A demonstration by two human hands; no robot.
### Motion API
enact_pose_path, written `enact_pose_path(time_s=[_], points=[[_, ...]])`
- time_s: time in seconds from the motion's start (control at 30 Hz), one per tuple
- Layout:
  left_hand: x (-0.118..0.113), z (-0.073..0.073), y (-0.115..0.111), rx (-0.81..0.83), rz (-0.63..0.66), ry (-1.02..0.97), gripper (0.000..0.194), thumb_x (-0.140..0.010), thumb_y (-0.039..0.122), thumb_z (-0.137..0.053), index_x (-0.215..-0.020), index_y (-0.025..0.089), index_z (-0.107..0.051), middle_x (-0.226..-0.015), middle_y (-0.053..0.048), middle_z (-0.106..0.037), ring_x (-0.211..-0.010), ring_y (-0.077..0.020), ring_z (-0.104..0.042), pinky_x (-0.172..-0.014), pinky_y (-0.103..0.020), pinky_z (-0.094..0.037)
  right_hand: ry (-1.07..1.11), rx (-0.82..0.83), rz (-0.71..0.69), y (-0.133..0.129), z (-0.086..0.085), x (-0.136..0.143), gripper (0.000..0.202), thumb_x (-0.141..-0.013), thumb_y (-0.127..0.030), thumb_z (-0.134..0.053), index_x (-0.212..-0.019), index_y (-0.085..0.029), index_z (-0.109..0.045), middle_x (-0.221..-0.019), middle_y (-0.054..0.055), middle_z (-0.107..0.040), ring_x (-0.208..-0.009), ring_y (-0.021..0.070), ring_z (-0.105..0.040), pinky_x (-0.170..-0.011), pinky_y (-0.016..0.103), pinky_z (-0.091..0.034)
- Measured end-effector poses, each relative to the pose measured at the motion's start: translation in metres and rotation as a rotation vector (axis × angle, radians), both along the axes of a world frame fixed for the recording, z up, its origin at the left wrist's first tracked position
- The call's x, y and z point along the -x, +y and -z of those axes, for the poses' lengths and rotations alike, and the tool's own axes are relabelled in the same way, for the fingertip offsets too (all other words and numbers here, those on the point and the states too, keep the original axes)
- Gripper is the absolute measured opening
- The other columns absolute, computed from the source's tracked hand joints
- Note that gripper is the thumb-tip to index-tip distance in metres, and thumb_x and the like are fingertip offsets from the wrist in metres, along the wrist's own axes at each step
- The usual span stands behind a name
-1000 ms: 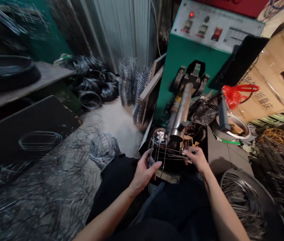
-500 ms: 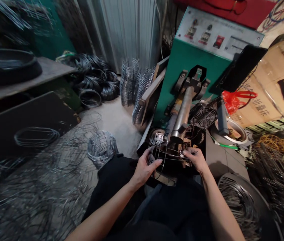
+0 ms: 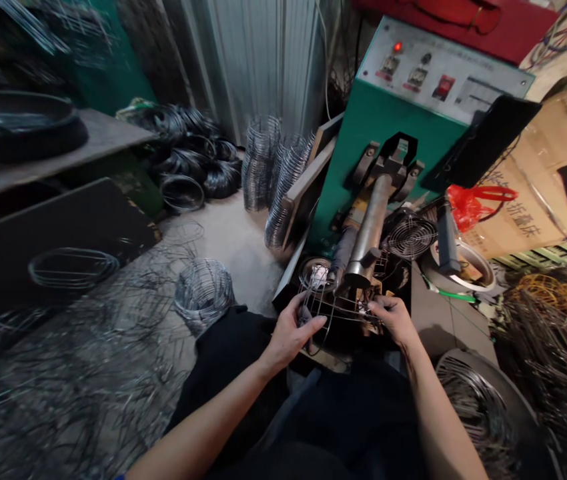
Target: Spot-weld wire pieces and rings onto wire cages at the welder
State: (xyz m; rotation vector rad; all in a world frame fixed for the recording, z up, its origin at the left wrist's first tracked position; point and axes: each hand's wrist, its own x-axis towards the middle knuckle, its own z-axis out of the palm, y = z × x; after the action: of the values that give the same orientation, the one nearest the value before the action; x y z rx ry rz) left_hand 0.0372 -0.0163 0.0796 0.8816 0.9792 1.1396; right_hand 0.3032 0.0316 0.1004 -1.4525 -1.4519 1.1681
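Head cam: left hand [image 3: 291, 333] & right hand [image 3: 396, 319] both grip wire cage [image 3: 336, 308] w/ fingers closed; welder arm [image 3: 371, 233] at 12 hides its top.

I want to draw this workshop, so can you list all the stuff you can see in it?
wire frame: one, silver, held under the arm of the machine
machine: one, green with a grey panel, behind the frame
small fan: one, grey, right of the machine's arm
red bag: one, on the right by the cardboard boxes
cardboard boxes: a few, brown, far right
wire ring stacks: several, silver, left of the machine
dark wire coils: many, black, by the back wall
wire bundle: one, silver, on the floor
left hand: one, gripping the frame's left side
right hand: one, gripping the frame's right side
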Motion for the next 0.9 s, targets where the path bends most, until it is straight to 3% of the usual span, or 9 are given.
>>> enact_pose_path(time_s=[0.23,0.4,0.57,0.73,0.9], points=[[-0.003,0.001,-0.001,0.03,-0.023,-0.041,0.078,-0.075,0.044,-0.083,-0.139,0.017,-0.048,-0.072,0.008,-0.049,-0.043,-0.0057,-0.046,-0.039,-0.019,-0.042,-0.068,-0.023,0.004,0.004,-0.007,-0.004,0.059,-0.072,-0.063,-0.076,-0.052,-0.022,-0.04,-0.051,-0.003,-0.035,-0.05,0.0114,-0.031,-0.047,0.026,-0.026],[-0.004,0.0,-0.002,0.049,-0.032,-0.066,0.076,-0.074,0.045,-0.083,-0.136,0.016,-0.05,-0.07,0.008,-0.048,-0.043,-0.0062,-0.046,-0.039,-0.02,-0.045,-0.117,-0.35,0.234,-0.021,0.01,0.006,0.042,-0.084,-0.052,-0.071,-0.069,-0.023,-0.045,-0.066,-0.002,-0.045,-0.063,0.0158,-0.043,-0.059,0.028,-0.037],[-0.007,0.004,-0.002,0.022,-0.06,-0.091,0.074,-0.074,0.045,-0.083,-0.133,0.016,-0.05,-0.07,0.008,-0.048,-0.041,-0.0068,-0.047,-0.036,-0.022,-0.047,-0.211,-0.529,0.208,-0.046,0.029,0.016,0.027,-0.094,-0.044,-0.059,-0.079,-0.022,-0.054,-0.084,0.003,-0.055,-0.08,0.0209,-0.054,-0.076,0.034,-0.044],[-0.009,0.004,-0.004,0.006,-0.097,-0.086,0.071,-0.074,0.046,-0.083,-0.131,0.015,-0.053,-0.069,0.009,-0.046,-0.037,-0.0056,-0.045,-0.033,-0.021,-0.045,-0.262,-0.518,0.236,-0.05,0.02,0.027,0.041,-0.096,-0.046,-0.058,-0.064,-0.02,-0.053,-0.088,0.006,-0.056,-0.085,0.0228,-0.054,-0.077,0.035,-0.042],[-0.009,-0.001,-0.006,0.013,-0.151,-0.1,0.071,-0.073,0.047,-0.084,-0.13,0.016,-0.056,-0.068,0.009,-0.044,-0.036,-0.0051,-0.044,-0.032,-0.02,-0.041,-0.326,-0.589,0.262,-0.048,0.009,0.042,0.04,-0.092,-0.047,-0.064,-0.064,-0.021,-0.056,-0.086,0.005,-0.057,-0.086,0.0235,-0.052,-0.08,0.037,-0.04]])
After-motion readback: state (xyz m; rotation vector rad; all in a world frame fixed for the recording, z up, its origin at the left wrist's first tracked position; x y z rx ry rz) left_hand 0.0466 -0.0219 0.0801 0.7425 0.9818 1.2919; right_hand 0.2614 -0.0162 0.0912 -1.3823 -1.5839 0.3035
